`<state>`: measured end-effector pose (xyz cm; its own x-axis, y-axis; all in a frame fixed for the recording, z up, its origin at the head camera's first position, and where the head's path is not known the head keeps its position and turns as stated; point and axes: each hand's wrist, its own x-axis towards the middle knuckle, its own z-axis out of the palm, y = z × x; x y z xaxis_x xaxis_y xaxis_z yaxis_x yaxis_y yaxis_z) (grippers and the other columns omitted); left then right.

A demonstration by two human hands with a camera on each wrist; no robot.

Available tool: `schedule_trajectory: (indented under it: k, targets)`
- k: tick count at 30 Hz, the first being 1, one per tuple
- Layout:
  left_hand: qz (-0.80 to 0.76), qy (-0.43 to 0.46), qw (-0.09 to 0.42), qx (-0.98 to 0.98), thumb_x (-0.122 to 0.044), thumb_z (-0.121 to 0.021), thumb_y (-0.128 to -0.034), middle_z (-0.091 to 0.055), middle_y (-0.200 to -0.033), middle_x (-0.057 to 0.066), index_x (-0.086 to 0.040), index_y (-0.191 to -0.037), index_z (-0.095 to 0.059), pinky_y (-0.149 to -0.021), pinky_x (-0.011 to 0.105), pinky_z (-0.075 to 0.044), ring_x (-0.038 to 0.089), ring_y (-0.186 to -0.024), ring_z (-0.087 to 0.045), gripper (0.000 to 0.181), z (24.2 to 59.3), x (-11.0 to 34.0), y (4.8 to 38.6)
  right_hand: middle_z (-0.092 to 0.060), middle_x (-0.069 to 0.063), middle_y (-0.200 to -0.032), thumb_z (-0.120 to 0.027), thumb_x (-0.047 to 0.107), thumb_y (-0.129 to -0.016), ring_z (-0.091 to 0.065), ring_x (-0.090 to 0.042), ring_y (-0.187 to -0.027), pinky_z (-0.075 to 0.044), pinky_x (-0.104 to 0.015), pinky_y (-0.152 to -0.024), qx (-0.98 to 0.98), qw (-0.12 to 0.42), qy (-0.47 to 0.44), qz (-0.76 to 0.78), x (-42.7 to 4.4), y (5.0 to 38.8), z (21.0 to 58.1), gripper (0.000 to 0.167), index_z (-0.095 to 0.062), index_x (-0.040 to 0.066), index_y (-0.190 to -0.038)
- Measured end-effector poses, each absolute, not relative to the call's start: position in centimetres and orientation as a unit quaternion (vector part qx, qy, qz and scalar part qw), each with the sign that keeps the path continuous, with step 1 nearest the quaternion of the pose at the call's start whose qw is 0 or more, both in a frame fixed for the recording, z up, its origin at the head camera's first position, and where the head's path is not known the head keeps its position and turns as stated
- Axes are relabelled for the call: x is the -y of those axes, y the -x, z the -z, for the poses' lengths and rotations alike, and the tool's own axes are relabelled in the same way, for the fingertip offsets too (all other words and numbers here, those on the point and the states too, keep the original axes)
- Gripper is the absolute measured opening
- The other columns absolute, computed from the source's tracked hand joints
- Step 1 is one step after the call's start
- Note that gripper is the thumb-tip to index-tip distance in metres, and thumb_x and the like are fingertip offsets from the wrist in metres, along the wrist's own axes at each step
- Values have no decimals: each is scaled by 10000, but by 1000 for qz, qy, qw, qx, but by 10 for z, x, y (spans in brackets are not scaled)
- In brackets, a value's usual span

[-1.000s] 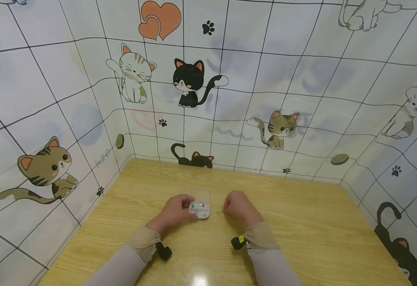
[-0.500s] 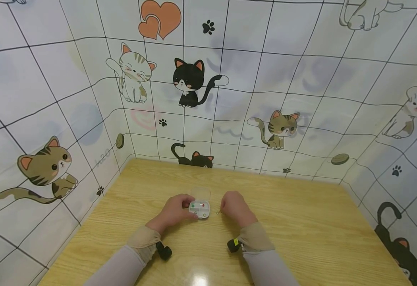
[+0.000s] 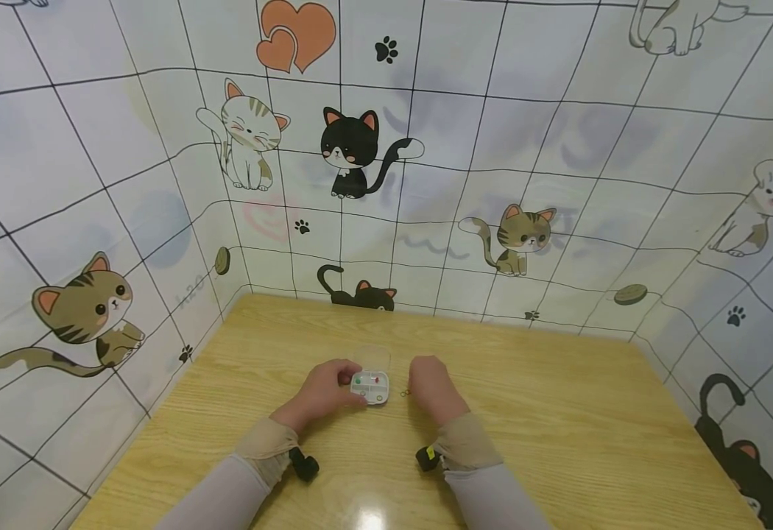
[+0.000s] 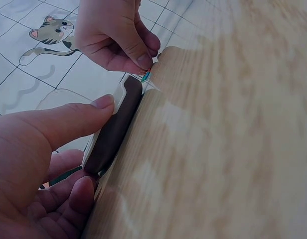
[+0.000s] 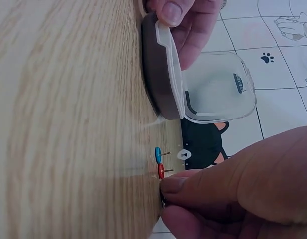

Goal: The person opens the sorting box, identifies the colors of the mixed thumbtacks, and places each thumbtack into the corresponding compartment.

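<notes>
My left hand [image 3: 327,386] grips a small box with compartments [image 3: 369,388] by its left side, thumb on the rim. The box has a white inside, a dark base [image 5: 161,69] and a clear lid [image 5: 218,87] that stands open. Something green and something red lie in its two far compartments; small pale items are in the near ones. Right of it, a blue thumbtack [image 5: 159,155] and a red thumbtack [image 5: 161,171] lie on the table, points up. My right hand [image 3: 434,386] pinches a small dark piece, probably another thumbtack, mostly hidden, between thumb and finger beside the red one.
The wooden table [image 3: 559,412] stretches out around both hands. Behind it and at both sides hangs a white cloth wall [image 3: 426,243] with a black grid and printed cats. A black wrist camera [image 3: 303,465] sits on the left wrist, another on the right.
My right hand has shifted a little left toward the box, and fewer thumbtacks show beside it in the head view. My left hand and the box stay put.
</notes>
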<state>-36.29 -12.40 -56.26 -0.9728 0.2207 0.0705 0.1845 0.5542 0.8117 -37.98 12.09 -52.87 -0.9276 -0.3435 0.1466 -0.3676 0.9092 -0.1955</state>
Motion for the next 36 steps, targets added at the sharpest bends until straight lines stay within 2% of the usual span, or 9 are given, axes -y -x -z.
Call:
schedule_trajectory:
  k: [5,8,15,18,22,24,27,31,36]
  targets:
    - [-458,-114,19,-881,-270,-977,-735,-731,-1137,9,-109,-1261,-740,-914,348,-528,141,-1011,-622,600,564,124,363,-536,19,-599,-670,-68,-876,-387,-136,-586,-416,-294,-573,970,55,-188,-143,-126,381,529,371,-590,106,-558]
    - [-458,-117,17,-881,-280,-979,-731,-733,-1136,8,-113,-1261,-740,-914,348,-530,140,-1011,-627,605,565,125,364,-550,36,-617,-660,-82,-843,-381,-122,-585,-368,-273,-560,962,35,-180,-203,-133,383,527,342,-611,96,-555]
    - [-456,-122,18,-881,-286,-981,-732,-730,-1136,2,-113,-1261,-743,-903,339,-526,134,-1004,-619,605,566,125,365,-724,12,-790,-768,72,-944,-610,-122,-725,-508,-280,-697,914,-35,-108,-389,-151,397,535,133,-805,108,-822]
    - [-456,-120,18,-882,-283,-982,-731,-730,-1136,1,-112,-1262,-744,-901,335,-524,132,-1000,-617,606,565,125,365,-748,-3,-818,-754,87,-972,-649,-111,-745,-536,-267,-729,873,-43,-91,-477,-158,404,544,94,-819,50,-915]
    - [-456,-118,18,-882,-282,-981,-733,-730,-1144,4,-113,-1264,-745,-909,342,-526,133,-1005,-619,605,565,125,364,-738,-20,-898,-672,68,-1032,-654,-81,-799,-555,-218,-757,781,-75,-79,-615,-164,409,552,196,-753,-99,-1093]
    - [-455,-118,19,-882,-283,-980,-736,-731,-1150,4,-113,-1265,-745,-912,346,-527,134,-1007,-620,603,564,124,364,-725,-38,-939,-623,38,-1054,-655,-78,-820,-564,-202,-774,711,-99,-66,-693,-166,410,553,209,-712,-134,-1132]
    - [-455,-119,20,-882,-286,-979,-739,-732,-1152,3,-116,-1266,-745,-914,346,-527,134,-1009,-619,602,565,124,365,-708,-55,-981,-550,-2,-1080,-668,-82,-842,-570,-186,-788,588,-127,-27,-799,-170,411,553,179,-693,-97,-1129]
    - [-457,-120,20,-881,-281,-980,-738,-733,-1151,4,-114,-1267,-744,-915,352,-529,139,-1012,-622,603,565,124,365,-691,-37,-975,-496,-1,-1103,-675,-70,-841,-563,-159,-778,490,-140,9,-861,-173,411,552,216,-704,25,-1051]
    - [-457,-117,23,-882,-287,-980,-739,-728,-1155,2,-120,-1267,-742,-920,351,-525,141,-1018,-617,603,566,125,366,-664,-33,-981,-483,20,-1112,-658,-74,-834,-553,-156,-777,449,-155,21,-880,-176,413,553,185,-662,41,-1072]
